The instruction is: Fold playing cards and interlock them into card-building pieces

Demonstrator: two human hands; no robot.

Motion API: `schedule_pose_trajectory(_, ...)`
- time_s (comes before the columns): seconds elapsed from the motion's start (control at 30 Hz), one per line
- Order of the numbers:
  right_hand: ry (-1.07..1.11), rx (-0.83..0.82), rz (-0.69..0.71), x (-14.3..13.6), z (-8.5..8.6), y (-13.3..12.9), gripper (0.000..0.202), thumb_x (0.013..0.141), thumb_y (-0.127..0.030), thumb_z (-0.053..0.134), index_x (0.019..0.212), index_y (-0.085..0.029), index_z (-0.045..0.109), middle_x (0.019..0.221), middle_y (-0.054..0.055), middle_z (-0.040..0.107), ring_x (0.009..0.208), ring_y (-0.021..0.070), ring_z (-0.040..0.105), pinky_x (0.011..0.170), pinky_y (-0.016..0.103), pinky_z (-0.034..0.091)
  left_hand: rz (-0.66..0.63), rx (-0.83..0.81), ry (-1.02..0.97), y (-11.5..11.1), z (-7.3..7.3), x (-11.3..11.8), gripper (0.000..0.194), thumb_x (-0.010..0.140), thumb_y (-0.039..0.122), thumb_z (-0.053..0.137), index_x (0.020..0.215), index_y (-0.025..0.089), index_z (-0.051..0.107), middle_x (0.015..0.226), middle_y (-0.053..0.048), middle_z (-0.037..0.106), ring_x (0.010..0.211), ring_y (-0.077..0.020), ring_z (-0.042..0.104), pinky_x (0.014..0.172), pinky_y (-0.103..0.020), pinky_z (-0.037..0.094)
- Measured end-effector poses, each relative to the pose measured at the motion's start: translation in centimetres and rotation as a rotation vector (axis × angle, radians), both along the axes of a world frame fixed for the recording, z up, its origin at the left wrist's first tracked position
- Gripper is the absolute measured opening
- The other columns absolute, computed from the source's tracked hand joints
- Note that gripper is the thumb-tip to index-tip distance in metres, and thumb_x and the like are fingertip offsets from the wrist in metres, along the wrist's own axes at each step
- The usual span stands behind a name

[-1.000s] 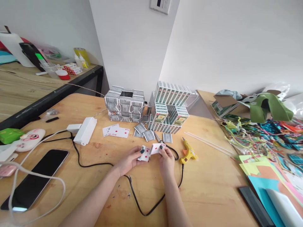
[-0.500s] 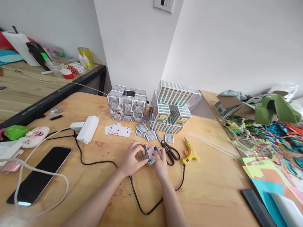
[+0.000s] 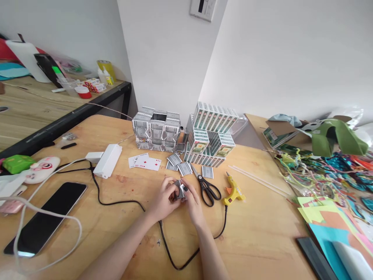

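Observation:
Between my hands is a folded playing card (image 3: 180, 189), its patterned grey back showing. My left hand (image 3: 165, 197) grips it from the left with curled fingers. From the right, my right hand (image 3: 191, 200) pinches its other edge; the fingers partly hide the card. Just beyond lie several face-down playing cards (image 3: 185, 168), some of them cut short or folded. Face-up diamond cards (image 3: 150, 163) lie to the left of these. Black-handled scissors (image 3: 208, 190) rest right of my right hand, and a yellow glue gun (image 3: 233, 190) lies farther right.
A structure of folded cards (image 3: 156, 132) and stacked card boxes (image 3: 210, 136) stand at the back. A black cord (image 3: 175, 266) loops below my hands. A phone (image 3: 46, 217) and white adapter (image 3: 107, 160) lie left. Clear glue sticks (image 3: 259, 181), coloured paper (image 3: 329, 221) and craft materials lie right.
The card's red diamond face was showing between my hands; now it is folded over with the patterned back outward. My right hand has moved left, closer to my left hand.

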State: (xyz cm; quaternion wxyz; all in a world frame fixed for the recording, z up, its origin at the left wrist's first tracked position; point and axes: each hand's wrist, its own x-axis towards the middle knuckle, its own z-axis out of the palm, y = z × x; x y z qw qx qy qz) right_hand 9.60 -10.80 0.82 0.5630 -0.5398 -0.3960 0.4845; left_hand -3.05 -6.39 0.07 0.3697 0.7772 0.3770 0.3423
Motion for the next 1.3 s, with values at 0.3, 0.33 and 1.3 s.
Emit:
schedule_pose_trajectory(0.3, 0.081, 0.033, -0.08, 0.7, -0.2, 0.2, 0.034, 0.077, -0.032, 0.054, 0.11, -0.024, 0.061, 0.117, 0.006, 0.059, 0.109, 0.0227, 0.053, 0.092, 0.037, 0.041, 0.015, 0.041, 0.046, -0.5, 0.2, -0.2, 0.014, 0.065, 0.008, 0.052, 0.07, 0.018, 0.045, 0.105, -0.005, 0.041, 0.057, -0.0064, 0.045, 0.057, -0.025, 0.044)
schedule_pose_trajectory(0.33, 0.065, 0.038, -0.096, 0.7, -0.3, 0.2, 0.033, 0.076, -0.032, 0.055, 0.107, -0.023, 0.062, 0.114, 0.006, 0.061, 0.107, 0.0227, 0.054, 0.091, 0.037, 0.042, 0.001, 0.043, 0.057, -0.6, 0.2, -0.2, 0.014, 0.065, 0.008, 0.052, 0.07, 0.018, 0.044, 0.106, -0.005, 0.041, 0.057, -0.0065, 0.045, 0.057, -0.025, 0.044)
schedule_pose_trajectory(1.3, 0.577, -0.047, 0.082, -0.2, 0.8, 0.1, 0.024, 0.066, -0.022, 0.069, 0.088, -0.022, 0.061, 0.09, 0.0, 0.06, 0.068, 0.0113, 0.054, 0.066, 0.024, 0.042, -0.019, 0.237, 0.204, -0.6, 0.9, -0.3, 0.011, 0.067, 0.018, 0.055, 0.078, 0.019, 0.058, 0.117, -0.007, 0.052, 0.087, -0.0188, 0.06, 0.072, -0.03, 0.049)
